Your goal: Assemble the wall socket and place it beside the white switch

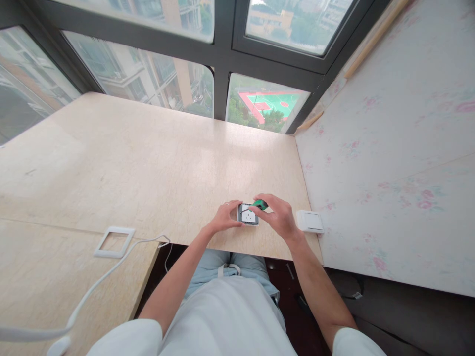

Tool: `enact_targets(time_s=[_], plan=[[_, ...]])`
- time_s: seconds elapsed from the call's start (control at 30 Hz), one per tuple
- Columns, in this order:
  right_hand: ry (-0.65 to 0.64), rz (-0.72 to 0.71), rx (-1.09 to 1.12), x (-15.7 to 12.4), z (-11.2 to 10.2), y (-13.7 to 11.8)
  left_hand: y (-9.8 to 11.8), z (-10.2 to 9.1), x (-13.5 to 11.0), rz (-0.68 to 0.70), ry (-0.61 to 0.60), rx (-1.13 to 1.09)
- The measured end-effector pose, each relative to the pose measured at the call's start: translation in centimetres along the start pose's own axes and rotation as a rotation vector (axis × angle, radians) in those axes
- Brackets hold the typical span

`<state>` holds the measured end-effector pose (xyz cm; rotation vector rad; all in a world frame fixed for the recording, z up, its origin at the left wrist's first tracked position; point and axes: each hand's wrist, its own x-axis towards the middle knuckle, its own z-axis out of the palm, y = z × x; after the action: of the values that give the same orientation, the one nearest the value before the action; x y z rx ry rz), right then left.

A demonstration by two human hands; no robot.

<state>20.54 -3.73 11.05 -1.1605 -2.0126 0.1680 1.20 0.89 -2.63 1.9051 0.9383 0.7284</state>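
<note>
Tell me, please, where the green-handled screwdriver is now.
In the head view, the screwdriver is in the right hand, below and right of centre, its shaft over the white, grey-rimmed square socket in the left hand.

Socket unit [250, 217], lower centre of frame: smooth white plastic face, dark grey surround. Screwdriver [260, 203]: green-and-black handle, apparently plastic; slim shaft, apparently metal. Countertop [166, 163]: smooth, glossy, mottled cream, stone-like in look. Cover frame [107, 254], lower left: smooth white plastic. Cable [76, 312], lower left: smooth white plastic sheath. Switch box [309, 221], right of centre: white plastic. Window frame [221, 59], top: dark grey, metal-like; panes, transparent glass. Wall covering [389, 148], right: matt, paper-like, floral print. Trim strip [374, 39], upper right: wood-like. T-shirt [226, 316], bottom: soft matt white cloth.
</note>
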Motion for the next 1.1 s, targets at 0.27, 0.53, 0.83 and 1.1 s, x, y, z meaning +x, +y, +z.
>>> enact_targets(time_s=[0.27,0.53,0.83,1.1], plan=[[-0.034,-0.052,0.001,-0.1,-0.2,-0.2,-0.3,0.2,-0.2,0.011,0.017,0.002],[-0.082,-0.090,0.003,-0.3,-0.5,-0.2,-0.4,0.2,-0.2,0.016,0.019,0.013],[-0.175,-0.144,0.056,-0.3,-0.9,-0.1,-0.6,0.4,-0.2,0.020,0.024,0.031],[-0.351,-0.008,0.104,1.2,-1.6,-0.6,-0.9,0.5,-0.1,0.026,0.027,0.017]])
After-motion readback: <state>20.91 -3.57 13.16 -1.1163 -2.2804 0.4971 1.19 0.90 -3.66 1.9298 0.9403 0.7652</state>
